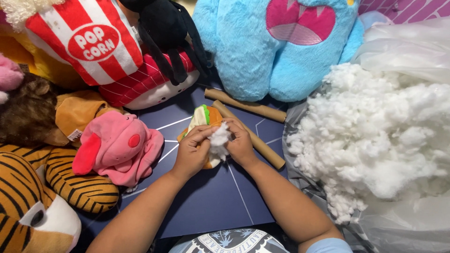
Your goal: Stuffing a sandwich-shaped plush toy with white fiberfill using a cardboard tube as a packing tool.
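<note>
Item, frame centre: small orange, green and cream burger-shaped plush toy point(205, 122), likely light, soft and floppy. Left hand point(191, 152) fingers grip its body; right hand point(240, 142) pinches white fluffy stuffing tuft point(218, 140). Best gripped beside the opening.

Bare forearms; light blue short sleeve point(331, 245) on the right arm.

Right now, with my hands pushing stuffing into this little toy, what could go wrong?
1. The tuft of stuffing pinched between the left hand and right hand sits partly outside the small toy, so bits may shed onto the blue mat.
2. The stuffing pile spills from its open bag beside your right arm; an elbow could drag it out.
</note>
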